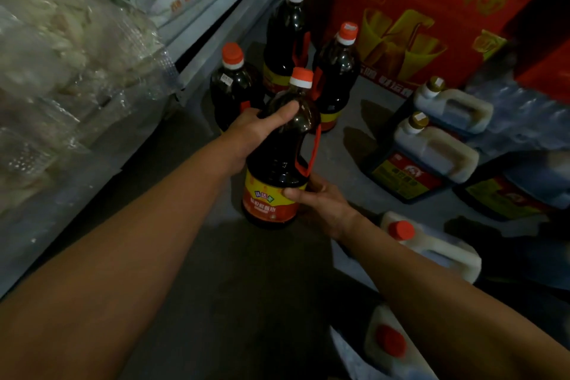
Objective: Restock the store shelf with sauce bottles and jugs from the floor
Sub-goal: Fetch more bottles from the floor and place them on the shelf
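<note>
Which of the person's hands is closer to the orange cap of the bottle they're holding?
Left. The left hand grips the held bottle around its shoulder, just below the orange cap. The right hand holds the label band near the base, farther from it.

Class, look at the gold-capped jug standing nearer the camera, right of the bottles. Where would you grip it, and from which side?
Grip the gold-capped jug by the handle moulded into its pale top, coming down from above. It stands upright on the floor with the handle's opening facing up, so fingers could hook under the bar. Its sides look wide and flat, and another jug stands close behind.
</note>
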A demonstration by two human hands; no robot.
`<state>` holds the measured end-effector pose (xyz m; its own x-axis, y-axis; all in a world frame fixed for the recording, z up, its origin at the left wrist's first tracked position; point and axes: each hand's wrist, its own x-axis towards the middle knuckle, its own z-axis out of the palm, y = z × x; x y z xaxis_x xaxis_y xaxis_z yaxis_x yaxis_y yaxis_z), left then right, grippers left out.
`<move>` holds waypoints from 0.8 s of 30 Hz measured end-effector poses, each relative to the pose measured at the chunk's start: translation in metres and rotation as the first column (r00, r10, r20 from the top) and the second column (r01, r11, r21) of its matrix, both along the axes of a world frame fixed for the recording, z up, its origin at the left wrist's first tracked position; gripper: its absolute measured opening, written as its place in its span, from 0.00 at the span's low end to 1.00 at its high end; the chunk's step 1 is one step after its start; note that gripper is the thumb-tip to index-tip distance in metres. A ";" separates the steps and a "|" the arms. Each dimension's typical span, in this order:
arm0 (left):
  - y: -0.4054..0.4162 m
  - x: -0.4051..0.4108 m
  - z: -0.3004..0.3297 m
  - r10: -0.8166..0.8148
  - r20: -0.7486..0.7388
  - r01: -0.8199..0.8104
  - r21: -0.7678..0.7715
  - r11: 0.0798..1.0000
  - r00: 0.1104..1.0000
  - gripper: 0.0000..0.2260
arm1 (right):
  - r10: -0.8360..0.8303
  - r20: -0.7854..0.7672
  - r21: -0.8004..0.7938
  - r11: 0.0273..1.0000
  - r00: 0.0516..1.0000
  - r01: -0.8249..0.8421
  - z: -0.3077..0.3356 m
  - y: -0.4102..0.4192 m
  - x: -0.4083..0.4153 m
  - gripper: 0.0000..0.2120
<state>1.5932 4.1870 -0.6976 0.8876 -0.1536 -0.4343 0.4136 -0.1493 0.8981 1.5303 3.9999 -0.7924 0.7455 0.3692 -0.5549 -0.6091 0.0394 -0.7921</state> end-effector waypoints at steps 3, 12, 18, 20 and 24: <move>0.002 0.003 0.010 -0.038 -0.003 0.038 0.031 0.999 0.999 0.36 | -0.021 -0.031 0.034 0.999 0.999 0.022 0.010 0.000 -0.002 0.46; -0.012 0.020 0.032 0.034 0.012 -0.035 0.060 0.998 0.999 0.29 | -0.055 -0.026 0.072 0.996 0.998 0.056 0.017 0.001 0.002 0.49; -0.012 0.033 0.021 0.047 0.009 -0.047 0.040 0.998 0.999 0.25 | -0.104 -0.050 0.118 0.987 0.993 0.110 0.012 0.003 0.009 0.48; -0.011 0.035 0.021 0.036 -0.006 -0.036 0.018 0.999 0.999 0.26 | -0.101 -0.049 0.079 0.991 0.994 0.104 0.014 0.003 0.011 0.46; -0.009 0.026 0.044 0.031 -0.061 -0.032 -0.014 0.999 0.998 0.30 | -0.103 -0.123 0.011 0.994 0.987 0.105 0.048 -0.003 -0.001 0.38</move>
